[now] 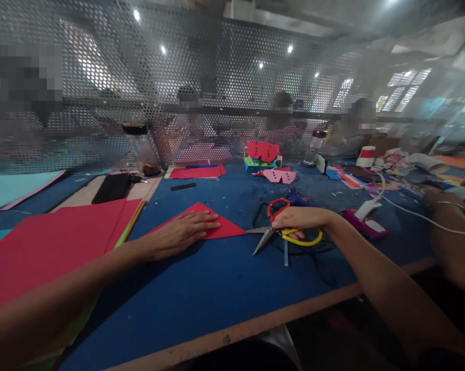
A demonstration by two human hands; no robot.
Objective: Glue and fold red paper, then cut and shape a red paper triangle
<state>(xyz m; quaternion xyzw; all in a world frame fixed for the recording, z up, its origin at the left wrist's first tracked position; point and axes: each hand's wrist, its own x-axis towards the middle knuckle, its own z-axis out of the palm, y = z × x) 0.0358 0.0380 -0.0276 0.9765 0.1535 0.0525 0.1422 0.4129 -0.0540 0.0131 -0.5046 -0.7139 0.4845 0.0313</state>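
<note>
A red paper (225, 226) folded to a triangle lies on the blue table (170, 299). My left hand (186, 229) rests flat on it, fingers stretched out to the right. In my right hand (302, 219) is a pair of scissors (269, 234) with one red and one yellow handle loop. Their blades are spread apart and point left, the upper one close to the triangle's right corner; whether it touches the paper I cannot tell. Under the scissors and my right hand lie a dark cord (321, 268) and a thin pale strip (286, 253).
Large red sheets (62, 247) are stacked at the left beside a black phone-like object (112, 188). Pink cut-out shapes (279, 176), a glass jar (139, 149) and paper scraps stand or lie farther back. A white cable (421, 208) crosses the right side, near another person's arm (452, 237).
</note>
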